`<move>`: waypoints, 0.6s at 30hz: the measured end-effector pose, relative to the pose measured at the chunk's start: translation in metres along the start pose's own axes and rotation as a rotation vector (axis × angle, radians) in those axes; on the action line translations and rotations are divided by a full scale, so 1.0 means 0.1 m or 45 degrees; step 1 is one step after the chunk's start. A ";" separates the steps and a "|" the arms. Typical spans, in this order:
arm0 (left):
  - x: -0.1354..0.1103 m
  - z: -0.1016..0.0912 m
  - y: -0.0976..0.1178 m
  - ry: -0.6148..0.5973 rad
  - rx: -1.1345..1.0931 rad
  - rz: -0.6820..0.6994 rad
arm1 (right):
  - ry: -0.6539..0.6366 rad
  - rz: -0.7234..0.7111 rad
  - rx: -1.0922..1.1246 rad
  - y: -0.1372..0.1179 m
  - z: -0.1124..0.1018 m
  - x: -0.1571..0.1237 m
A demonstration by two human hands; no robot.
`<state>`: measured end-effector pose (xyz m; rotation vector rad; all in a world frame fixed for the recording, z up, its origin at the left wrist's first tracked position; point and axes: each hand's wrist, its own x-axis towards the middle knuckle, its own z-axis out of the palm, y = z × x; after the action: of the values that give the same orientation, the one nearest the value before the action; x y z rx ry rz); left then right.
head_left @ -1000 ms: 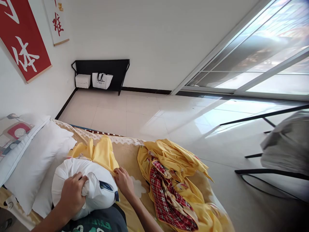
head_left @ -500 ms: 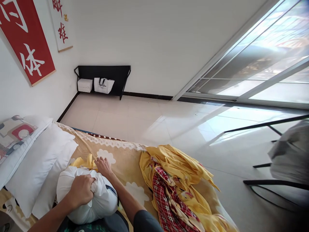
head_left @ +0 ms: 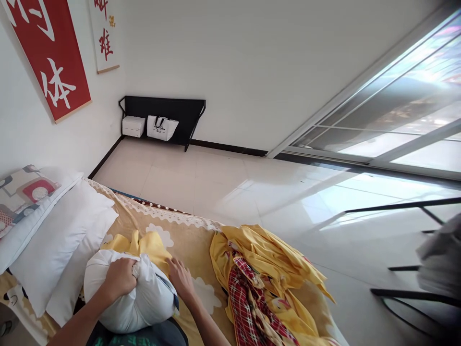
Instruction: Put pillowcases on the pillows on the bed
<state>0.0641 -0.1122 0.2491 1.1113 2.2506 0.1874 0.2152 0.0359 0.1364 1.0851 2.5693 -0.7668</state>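
A white pillow (head_left: 129,293), bunched up and folded, rests in front of my body at the near side of the bed. My left hand (head_left: 120,277) is closed on a gathered fold at its top. Beyond the pillow, partly hidden under it, a yellow cloth (head_left: 154,246) lies spread on the sheet. The fingers of my right hand (head_left: 181,277) pinch this cloth's right edge, just beside the pillow.
White pillows (head_left: 54,240) and a patterned pillow (head_left: 27,197) lie at the left. Rumpled yellow fabric (head_left: 266,259) with a red plaid cloth (head_left: 245,298) covers the bed's right part. Beyond stand a black rack (head_left: 187,113) and, at right, a black-framed chair (head_left: 406,294).
My right hand has moved right and toward me, drawing the yellow cloth's edge out beside the pillow. My left hand keeps its hold. The view has shifted slightly.
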 end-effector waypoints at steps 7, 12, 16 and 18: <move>0.07 0.01 -0.14 0.017 -0.050 -0.116 | -0.134 0.179 0.020 -0.02 0.09 -0.33; 0.05 -0.07 -0.26 0.073 -0.142 -0.158 | -0.224 0.044 0.132 -0.02 -0.24 -0.47; 0.06 -0.08 -0.16 0.190 -0.406 -0.024 | -0.015 -0.335 0.487 -0.23 -0.55 -0.66; 0.12 -0.05 -0.05 0.194 -0.513 0.083 | 0.152 -0.465 0.553 -0.50 -0.60 -0.67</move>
<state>0.0522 -0.1055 0.2460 0.9762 2.1748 0.7390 0.2238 0.0008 0.2324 0.7851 2.8187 -1.4412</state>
